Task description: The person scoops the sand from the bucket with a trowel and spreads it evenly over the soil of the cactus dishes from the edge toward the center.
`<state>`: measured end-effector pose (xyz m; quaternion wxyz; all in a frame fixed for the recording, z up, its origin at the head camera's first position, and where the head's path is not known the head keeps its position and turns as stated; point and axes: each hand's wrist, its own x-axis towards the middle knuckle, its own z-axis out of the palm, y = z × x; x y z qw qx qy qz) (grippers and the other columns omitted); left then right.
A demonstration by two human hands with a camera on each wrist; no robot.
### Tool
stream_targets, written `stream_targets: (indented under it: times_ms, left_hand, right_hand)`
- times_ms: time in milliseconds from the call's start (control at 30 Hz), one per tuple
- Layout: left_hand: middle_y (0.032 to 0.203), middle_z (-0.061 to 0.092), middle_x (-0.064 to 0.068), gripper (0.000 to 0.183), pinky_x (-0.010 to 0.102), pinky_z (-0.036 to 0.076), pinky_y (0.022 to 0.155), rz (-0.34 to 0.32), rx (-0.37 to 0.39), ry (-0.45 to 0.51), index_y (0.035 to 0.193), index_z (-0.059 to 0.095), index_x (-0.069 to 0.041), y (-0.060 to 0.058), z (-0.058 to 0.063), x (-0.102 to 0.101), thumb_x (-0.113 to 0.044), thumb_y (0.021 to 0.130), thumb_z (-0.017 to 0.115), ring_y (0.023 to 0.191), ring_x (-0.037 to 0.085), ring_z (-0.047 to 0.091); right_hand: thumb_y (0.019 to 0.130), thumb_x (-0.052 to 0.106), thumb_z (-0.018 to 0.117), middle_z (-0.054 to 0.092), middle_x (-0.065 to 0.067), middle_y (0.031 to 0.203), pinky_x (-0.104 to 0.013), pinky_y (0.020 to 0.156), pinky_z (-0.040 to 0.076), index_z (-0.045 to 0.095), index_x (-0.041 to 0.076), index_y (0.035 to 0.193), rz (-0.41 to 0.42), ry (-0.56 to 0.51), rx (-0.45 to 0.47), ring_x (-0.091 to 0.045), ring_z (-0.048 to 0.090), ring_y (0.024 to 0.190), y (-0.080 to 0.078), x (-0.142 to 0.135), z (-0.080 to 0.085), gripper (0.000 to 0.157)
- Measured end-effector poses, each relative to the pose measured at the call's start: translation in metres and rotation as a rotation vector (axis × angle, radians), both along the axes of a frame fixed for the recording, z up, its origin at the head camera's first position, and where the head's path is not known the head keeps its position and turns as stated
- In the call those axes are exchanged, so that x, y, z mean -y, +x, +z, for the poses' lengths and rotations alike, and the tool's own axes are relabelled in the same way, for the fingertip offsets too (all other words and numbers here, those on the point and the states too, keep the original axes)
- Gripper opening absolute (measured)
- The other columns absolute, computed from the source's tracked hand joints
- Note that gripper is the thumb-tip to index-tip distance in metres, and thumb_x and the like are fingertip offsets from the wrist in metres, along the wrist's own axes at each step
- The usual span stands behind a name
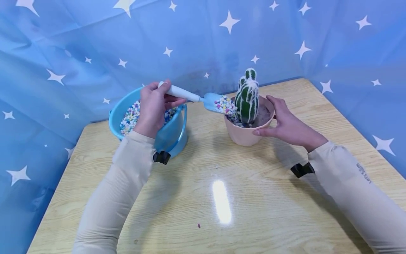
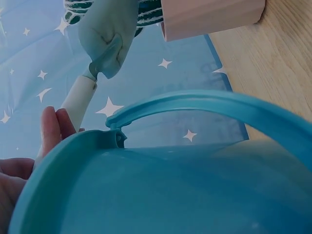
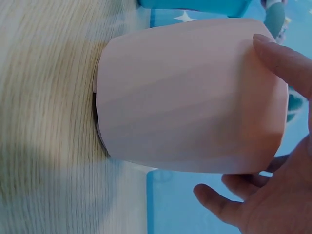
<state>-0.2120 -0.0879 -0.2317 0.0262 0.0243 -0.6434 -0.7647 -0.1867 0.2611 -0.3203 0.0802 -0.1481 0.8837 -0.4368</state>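
Observation:
My left hand (image 1: 154,106) grips the white handle of a small blue shovel (image 1: 209,102), held out level from the bucket toward the pot. Colourful pebbles (image 1: 226,105) lie on its blade, whose tip is over the near-left rim of a pink flowerpot (image 1: 242,135). In the pot a green cactus (image 1: 246,100) with white fuzzy lines stands in grey soil, with some pebbles at its left foot. My right hand (image 1: 287,123) holds the pot's right side, thumb at the front and fingers behind, as the right wrist view shows too. Under my left hand is a blue bucket (image 1: 172,135) of pebbles.
The bucket's handle (image 2: 195,102) hangs down on its right side. Both vessels stand toward the back of a wooden table (image 1: 253,201), before a blue star-patterned cloth (image 1: 196,38). A tiny dark red bit (image 1: 198,225) lies near the front.

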Motion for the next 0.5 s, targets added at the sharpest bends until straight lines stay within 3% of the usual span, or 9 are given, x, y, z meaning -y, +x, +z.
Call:
stream_targets:
  times_ms: [500]
  left_hand:
    - [0.105, 0.063, 0.025, 0.029, 0.033, 0.062, 0.072, -0.019, -0.046, -0.057, 0.117, 0.052, 0.002, 0.0039, 0.0044, -0.002, -0.022, 0.103, 0.055, 0.072, 0.024, 0.071]
  right_hand:
    - [0.079, 0.039, 0.084, 0.001, -0.021, 0.157, -0.066, 0.114, 0.017, -0.005, 0.01, 0.157, 0.009, 0.032, -0.019, -0.041, 0.007, 0.144, -0.0024, 0.0033, 0.0018, 0.122]
